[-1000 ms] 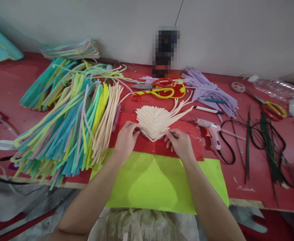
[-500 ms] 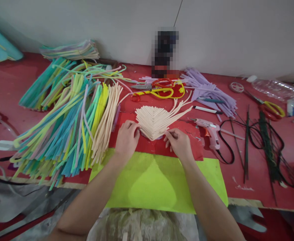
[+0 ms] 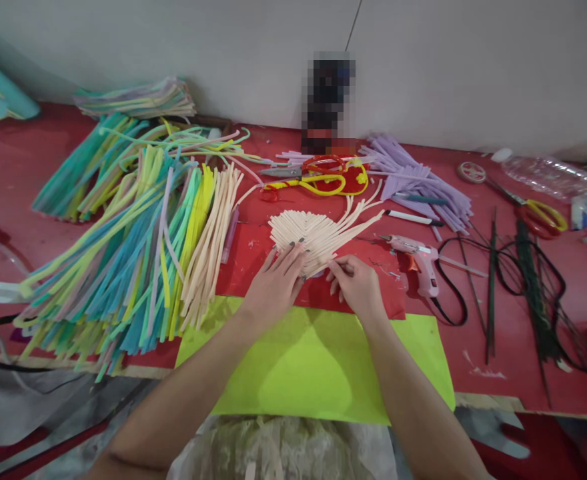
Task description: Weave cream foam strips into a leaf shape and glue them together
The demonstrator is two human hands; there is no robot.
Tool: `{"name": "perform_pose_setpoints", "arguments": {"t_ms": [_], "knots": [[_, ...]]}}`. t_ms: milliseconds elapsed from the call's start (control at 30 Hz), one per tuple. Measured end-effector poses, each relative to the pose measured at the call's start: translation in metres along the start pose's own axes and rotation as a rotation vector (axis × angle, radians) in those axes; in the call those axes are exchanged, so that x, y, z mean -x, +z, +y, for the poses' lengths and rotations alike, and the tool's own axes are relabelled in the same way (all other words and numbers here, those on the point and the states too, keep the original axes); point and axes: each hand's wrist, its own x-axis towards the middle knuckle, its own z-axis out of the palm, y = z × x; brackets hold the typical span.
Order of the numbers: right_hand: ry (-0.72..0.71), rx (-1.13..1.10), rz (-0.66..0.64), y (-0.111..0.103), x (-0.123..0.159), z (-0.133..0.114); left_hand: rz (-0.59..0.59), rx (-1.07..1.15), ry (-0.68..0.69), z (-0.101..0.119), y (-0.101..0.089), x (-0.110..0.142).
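A cream leaf-shaped piece of pipe cleaners, laid in a chevron pattern, rests on a red sheet. Loose stem ends fan out from its upper right. Over its lower left part lies my left hand, fingers stretched flat across the stems and covering some of them. My right hand pinches the piece at its lower right edge, thumb and index finger together. A pink glue gun lies to the right of that hand.
Bundles of coloured pipe cleaners spread over the left side. Scissors and purple pipe cleaners lie behind the piece. Dark green stems and a plastic bottle are at right. A yellow-green sheet covers the front edge.
My left hand has moved right from the piece's left edge and now lies flat over its lower part. My right hand keeps its pinch at the right edge.
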Motion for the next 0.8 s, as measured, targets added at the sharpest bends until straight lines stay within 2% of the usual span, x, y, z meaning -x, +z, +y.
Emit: {"name": "perform_pose_setpoints", "arguments": {"t_ms": [367,800], "knots": [[0.021,-0.034,0.004,0.0004,-0.0004,-0.0010,-0.002,-0.069,-0.078,0.0033,0.0030,0.0015],[0.008,-0.017,0.016,0.0007,0.0033,-0.0014,0.001,-0.093,-0.079,0.0054,0.0047,0.0024]]}}
